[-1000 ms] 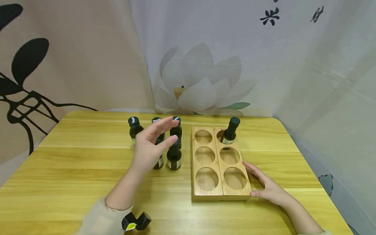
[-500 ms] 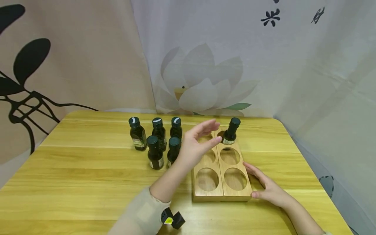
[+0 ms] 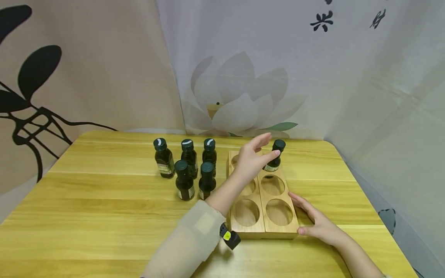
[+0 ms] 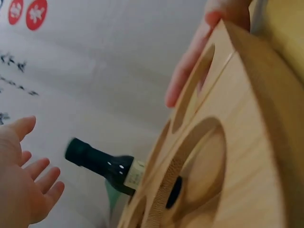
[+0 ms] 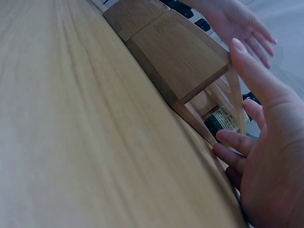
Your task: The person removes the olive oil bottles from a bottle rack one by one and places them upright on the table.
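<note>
My left hand [image 3: 251, 159] hovers over the far part of the wooden bottle rack [image 3: 245, 227], fingers apart and relaxed, with nothing in them. Just to its right a dark bottle [image 3: 273, 162] leans in the rack's far right hole. In the left wrist view a gap shows between the hand [image 4: 21, 175] and the bottle's capped neck [image 4: 90, 154]. My right hand [image 3: 318, 224] touches the rack's right side, thumb at the near corner and fingers loosely extended along the edge. In the right wrist view its thumb [image 5: 261, 78] meets the rack's upper corner.
Left of the rack several dark bottles stand upright: a back row with white-marked caps, including one bottle [image 3: 164, 160] at the left, and two in front, including one bottle [image 3: 184, 183]. A printed curtain [image 3: 243, 77] hangs behind the wooden table [image 3: 104, 216].
My left hand has moved right, from above the standing bottles across the rack to beside the leaning bottle. The right hand has stayed at the rack's side.
</note>
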Motion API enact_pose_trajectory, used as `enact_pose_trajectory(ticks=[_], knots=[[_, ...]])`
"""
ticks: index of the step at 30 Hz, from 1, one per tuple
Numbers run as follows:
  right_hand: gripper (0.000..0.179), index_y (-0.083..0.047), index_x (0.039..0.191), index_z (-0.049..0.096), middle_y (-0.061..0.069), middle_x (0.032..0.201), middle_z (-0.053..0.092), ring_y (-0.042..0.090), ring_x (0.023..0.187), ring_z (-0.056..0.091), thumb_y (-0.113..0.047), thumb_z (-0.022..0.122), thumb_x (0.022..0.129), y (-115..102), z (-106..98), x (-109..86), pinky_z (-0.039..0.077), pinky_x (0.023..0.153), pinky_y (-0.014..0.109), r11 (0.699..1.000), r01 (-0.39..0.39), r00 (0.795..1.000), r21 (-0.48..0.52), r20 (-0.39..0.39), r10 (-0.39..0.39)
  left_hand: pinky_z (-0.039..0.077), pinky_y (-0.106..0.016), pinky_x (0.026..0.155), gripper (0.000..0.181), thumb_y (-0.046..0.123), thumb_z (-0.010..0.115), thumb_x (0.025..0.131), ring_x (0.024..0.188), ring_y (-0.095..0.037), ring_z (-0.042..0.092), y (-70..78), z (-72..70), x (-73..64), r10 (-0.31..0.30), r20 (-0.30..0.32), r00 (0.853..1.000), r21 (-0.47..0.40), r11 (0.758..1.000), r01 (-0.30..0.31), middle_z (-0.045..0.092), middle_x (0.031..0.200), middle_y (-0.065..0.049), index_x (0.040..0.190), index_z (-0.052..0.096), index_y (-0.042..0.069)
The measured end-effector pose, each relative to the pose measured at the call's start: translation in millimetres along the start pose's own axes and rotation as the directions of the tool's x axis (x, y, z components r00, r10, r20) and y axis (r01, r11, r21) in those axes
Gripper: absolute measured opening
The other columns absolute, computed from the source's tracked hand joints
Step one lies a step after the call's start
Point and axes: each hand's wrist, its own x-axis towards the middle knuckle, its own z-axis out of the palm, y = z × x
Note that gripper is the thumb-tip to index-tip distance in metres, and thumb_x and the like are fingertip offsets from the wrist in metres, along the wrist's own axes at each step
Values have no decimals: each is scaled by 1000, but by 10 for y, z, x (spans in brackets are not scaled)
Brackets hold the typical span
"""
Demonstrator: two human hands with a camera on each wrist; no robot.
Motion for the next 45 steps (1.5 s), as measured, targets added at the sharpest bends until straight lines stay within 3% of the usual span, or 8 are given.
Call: enact_pose_trajectory(ticks=[7,14,18,28,36,45], knots=[[84,-18,154,21,10,152,32,11,135,32,-26,71,87,-22,-4,-3,21,104,16,1000,5,1000,4,5,-5,42,-34,99,57,26,74,87,123,-13,49,-121,111,145,-97,26,995,35,995,96,55,134,1,139,52,16],[83,-18,154,22,9,152,33,12,135,32,-25,71,87,-37,-5,-2,22,104,16,1000,7,1000,-3,5,-7,51,-26,83,55,22,73,87,118,-17,53,-206,265,203,-161,20,987,6,987,161,61,123,1,138,53,17],[83,-17,154,21,9,151,33,11,135,32,-25,71,87,-43,-6,-2,22,104,16,1000,7,1000,2,6,-7,53,-23,75,53,20,73,87,109,-14,57,-256,336,214,-151,10,989,-18,988,151,64,113,1,137,53,17],[83,-17,154,22,11,151,32,11,135,32,-24,71,88,-3,-5,-17,23,103,15,1000,0,1000,1,11,0,54,-22,69,40,16,66,92,88,-7,61,-301,418,233,-142,-39,989,-46,989,140,65,107,-2,131,58,15],[84,-17,154,21,10,151,32,11,135,32,-24,72,87,-14,-1,-11,22,104,15,1000,10,1000,1,8,-10,54,-22,68,39,17,68,90,94,-9,60,-246,396,264,-157,-55,986,-30,987,155,65,107,-1,128,61,15],[84,-18,154,22,11,152,32,11,135,32,-23,72,86,7,7,-7,21,104,15,1000,9,1000,8,7,-9,54,-22,69,38,15,68,90,92,-9,61,-70,286,310,-71,-67,995,-25,997,70,67,105,-4,127,61,11]])
